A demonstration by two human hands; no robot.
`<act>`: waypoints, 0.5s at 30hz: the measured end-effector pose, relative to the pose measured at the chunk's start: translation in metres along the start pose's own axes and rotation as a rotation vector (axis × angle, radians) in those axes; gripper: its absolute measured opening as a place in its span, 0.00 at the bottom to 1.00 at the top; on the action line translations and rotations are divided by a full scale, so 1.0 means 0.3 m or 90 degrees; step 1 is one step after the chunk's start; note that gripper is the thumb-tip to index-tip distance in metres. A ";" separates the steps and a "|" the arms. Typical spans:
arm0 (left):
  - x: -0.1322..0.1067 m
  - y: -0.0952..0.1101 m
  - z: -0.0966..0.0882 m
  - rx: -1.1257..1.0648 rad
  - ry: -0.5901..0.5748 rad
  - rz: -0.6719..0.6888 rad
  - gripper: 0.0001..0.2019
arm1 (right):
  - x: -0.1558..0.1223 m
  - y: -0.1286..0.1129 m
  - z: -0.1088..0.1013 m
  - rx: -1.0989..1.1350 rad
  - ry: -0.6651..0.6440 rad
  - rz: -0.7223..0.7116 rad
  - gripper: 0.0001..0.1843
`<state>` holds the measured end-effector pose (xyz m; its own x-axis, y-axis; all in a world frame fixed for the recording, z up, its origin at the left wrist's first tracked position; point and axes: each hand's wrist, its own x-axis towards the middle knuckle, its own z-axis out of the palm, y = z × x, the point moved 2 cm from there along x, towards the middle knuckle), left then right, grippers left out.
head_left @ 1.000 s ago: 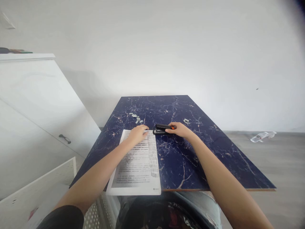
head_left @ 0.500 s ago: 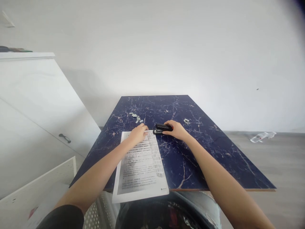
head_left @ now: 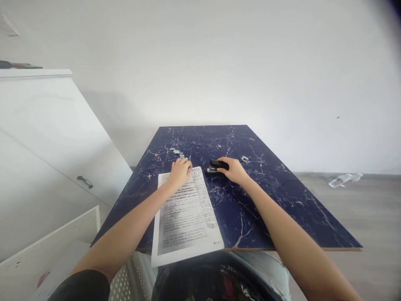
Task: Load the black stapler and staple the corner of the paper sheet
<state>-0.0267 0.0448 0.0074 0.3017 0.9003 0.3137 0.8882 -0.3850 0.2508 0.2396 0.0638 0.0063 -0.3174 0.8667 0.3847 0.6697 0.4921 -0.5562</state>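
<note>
Printed paper [head_left: 181, 225] lies on the dark blue marbled table, its bottom edge hanging past the near side. My left hand [head_left: 181, 172] is closed at its top edge, fingers curled on the sheet; the fingertips are partly hidden. In my right hand [head_left: 232, 170] is a black stapler [head_left: 215, 164], gripped from its right end, with its jaws facing left toward the paper. A small gap separates the stapler from the paper's top right corner. Just beyond my left hand lie several small staple strips [head_left: 177, 152].
More small pale pieces [head_left: 244, 159] lie on the table [head_left: 203, 138] to the right. A white cabinet [head_left: 46, 125] stands at the left, a white wall behind. Clear plastic packaging [head_left: 344, 179] rests on the floor at the right.
The stapler has moved slightly right and away from the paper's corner. My left hand has shifted a little forward, and the paper has turned slightly counterclockwise.
</note>
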 end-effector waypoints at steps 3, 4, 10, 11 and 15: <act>-0.005 0.014 -0.014 0.017 0.040 -0.029 0.08 | -0.001 0.009 0.000 -0.010 -0.010 -0.012 0.16; -0.006 0.017 -0.018 0.014 0.039 -0.033 0.09 | -0.002 0.009 0.001 -0.013 -0.014 -0.018 0.16; -0.010 0.020 -0.024 -0.041 -0.007 -0.048 0.10 | -0.005 -0.002 0.000 -0.018 -0.037 -0.021 0.14; -0.010 0.019 -0.024 -0.052 -0.014 -0.047 0.10 | -0.005 -0.005 -0.003 -0.018 -0.040 -0.020 0.14; -0.010 0.017 -0.023 -0.065 -0.051 -0.043 0.11 | -0.006 -0.027 -0.012 -0.006 -0.039 -0.044 0.16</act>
<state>-0.0255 0.0388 0.0141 0.2724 0.9370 0.2189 0.8693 -0.3372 0.3615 0.2371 0.0581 0.0126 -0.4026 0.8345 0.3762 0.6507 0.5500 -0.5235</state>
